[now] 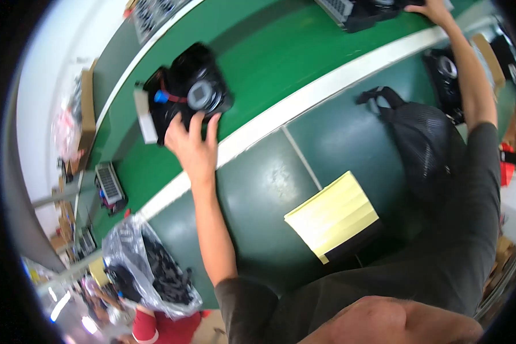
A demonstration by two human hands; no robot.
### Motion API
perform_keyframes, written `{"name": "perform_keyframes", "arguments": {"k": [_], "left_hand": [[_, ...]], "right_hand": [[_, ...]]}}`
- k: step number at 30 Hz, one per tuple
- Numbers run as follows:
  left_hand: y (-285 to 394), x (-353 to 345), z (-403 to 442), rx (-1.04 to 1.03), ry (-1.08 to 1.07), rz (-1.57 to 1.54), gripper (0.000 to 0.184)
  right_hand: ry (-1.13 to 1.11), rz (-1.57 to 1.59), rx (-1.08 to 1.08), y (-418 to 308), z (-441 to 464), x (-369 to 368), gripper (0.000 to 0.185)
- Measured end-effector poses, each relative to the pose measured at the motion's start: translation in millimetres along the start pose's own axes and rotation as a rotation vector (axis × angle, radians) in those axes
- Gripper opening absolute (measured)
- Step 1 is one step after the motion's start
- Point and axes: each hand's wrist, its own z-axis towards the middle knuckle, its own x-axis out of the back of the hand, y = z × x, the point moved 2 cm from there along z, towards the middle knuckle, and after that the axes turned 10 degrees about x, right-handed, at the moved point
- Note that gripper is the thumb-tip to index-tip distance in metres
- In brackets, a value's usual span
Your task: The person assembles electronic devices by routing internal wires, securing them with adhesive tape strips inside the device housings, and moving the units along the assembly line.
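My left hand (195, 146) has its fingers spread at the near edge of a black plastic housing (180, 63), its fingertips touching or just over it. The housing has a round grey lens-like part (202, 95), a blue connector (161, 96) with a red wire, and a pale panel (145, 116) along its left side. Up at the top right, my right hand (433, 10) reaches the right end of another black unit (367, 16) with a ribbed grey panel. One finger lies stretched out along it; the frame's top edge cuts off the rest.
The green conveyor belt (281, 60) has a white rail (327, 89) along its near side. On the dark green table lie yellow sheets (332, 212), a black mesh bag (418, 129) and a clear bag of black parts (155, 264). A person in red (166, 328) is at the lower left.
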Motion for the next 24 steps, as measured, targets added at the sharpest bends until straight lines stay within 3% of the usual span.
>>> {"name": "perform_keyframes", "arguments": {"k": [2, 6, 8, 13, 14, 15, 16, 17, 18, 19, 20, 22, 24], "left_hand": [[3, 3, 2, -0.003, 0.002, 0.008, 0.036], [8, 12, 3, -0.044, 0.071, -0.081, 0.043], [3, 11, 0, -0.068, 0.089, -0.116, 0.051], [-7, 11, -8, -0.153, 0.223, -0.266, 0.051], [-9, 13, -12, -0.193, 0.242, -0.300, 0.051], [-7, 18, -18, -0.182, 0.266, -0.377, 0.053], [6, 45, -26, -0.154, 0.298, -0.551, 0.062], [12, 79, -41, -0.243, 0.334, -0.578, 0.070], [17, 116, -58, -0.337, 0.370, -0.612, 0.079], [20, 156, -80, -0.425, 0.380, -0.649, 0.087], [20, 196, -106, -0.499, 0.383, -0.674, 0.095], [16, 258, -159, -0.558, -0.021, -0.512, 0.104], [-1, 283, -227, -0.391, -0.295, -0.450, 0.113]], "right_hand": [[0.101, 0.001, 0.043, -29, -2, 1, 0.066], [0.265, 0.125, -0.169, -90, 0, 49, 0.063], [0.433, 0.166, -0.083, -92, 2, 75, 0.055], [0.474, -0.325, 0.333, -205, -56, 173, 0.064], [0.507, -0.146, 0.474, -235, -78, 181, 0.066], [0.535, -0.156, 0.834, -259, -93, 186, 0.060], [0.387, -0.111, 0.938, -289, -115, 187, 0.057], [0.057, 0.000, 0.817, -357, -163, 199, 0.038], [0.075, 0.025, 0.973, -348, -191, 155, 0.071], [0.069, 0.173, 1.039, -406, -225, 141, 0.065], [0.021, 0.347, 1.268, -443, -246, 114, 0.067], [-0.004, 0.581, 1.468, -514, -297, 72, 0.065], [-0.071, 0.665, 1.655, -560, -335, 33, 0.062]]}}
